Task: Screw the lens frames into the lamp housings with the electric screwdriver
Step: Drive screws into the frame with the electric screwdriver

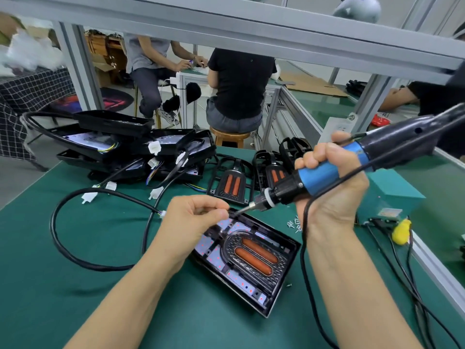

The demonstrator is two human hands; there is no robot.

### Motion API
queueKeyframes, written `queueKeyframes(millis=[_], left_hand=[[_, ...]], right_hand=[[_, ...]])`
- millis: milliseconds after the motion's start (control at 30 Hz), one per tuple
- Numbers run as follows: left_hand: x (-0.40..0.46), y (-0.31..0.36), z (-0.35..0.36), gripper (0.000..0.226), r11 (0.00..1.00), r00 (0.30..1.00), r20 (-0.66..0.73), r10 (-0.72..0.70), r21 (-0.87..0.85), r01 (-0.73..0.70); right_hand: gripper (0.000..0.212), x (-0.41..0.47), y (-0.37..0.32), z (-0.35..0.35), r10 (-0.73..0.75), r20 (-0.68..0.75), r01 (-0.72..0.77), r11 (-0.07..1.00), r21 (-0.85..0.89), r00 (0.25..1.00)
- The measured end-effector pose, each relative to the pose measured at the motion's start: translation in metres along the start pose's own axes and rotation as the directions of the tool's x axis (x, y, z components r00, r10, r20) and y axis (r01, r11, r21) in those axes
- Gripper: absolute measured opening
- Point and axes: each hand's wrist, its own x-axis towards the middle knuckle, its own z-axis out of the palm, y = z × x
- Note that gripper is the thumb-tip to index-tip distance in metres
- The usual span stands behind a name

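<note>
Right hand (329,182) gripping screwdriver (327,172), bit at housing (284,280) corner; left hand (193,217) fingertips pinched at bit tip; lens frame (254,255) seated in housing, on green mat (75,285)

green mat (63,248), blue-and-black screwdriver (324,172), black housing (284,285) with orange lenses (254,254), yellow plug (401,231)

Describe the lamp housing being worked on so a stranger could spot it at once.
On the green table, look between the two forearms. The lamp housing lies there alone, a lens frame seated inside it, unlike the housings piled at the far left.
</note>
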Motion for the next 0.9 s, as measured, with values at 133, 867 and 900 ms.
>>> queueKeyframes(millis=[133, 867, 900], left_hand=[[0.008, -0.01, -0.015, 0.02, 0.955, 0.994, -0.088, 0.065, 0.295, -0.036], [0.013, -0.03, 0.007, 0.016, 0.787, 0.941, 0.009, 0.338, 0.545, -0.289], [0.014, -0.03, 0.006, 0.015, 0.784, 0.939, 0.015, 0.344, 0.546, -0.296]], right_hand=[[0.024, 0.0, 0.02, 0.003, -0.073, -0.003, 0.072, 0.997, -0.03, 0.997], [0.025, 0.0, 0.051, -0.006, -0.041, 0.264, 0.134, 0.93, -0.343, 0.964], [0.026, -0.001, 0.051, -0.005, -0.028, 0.282, 0.13, 0.928, -0.35, 0.959]])
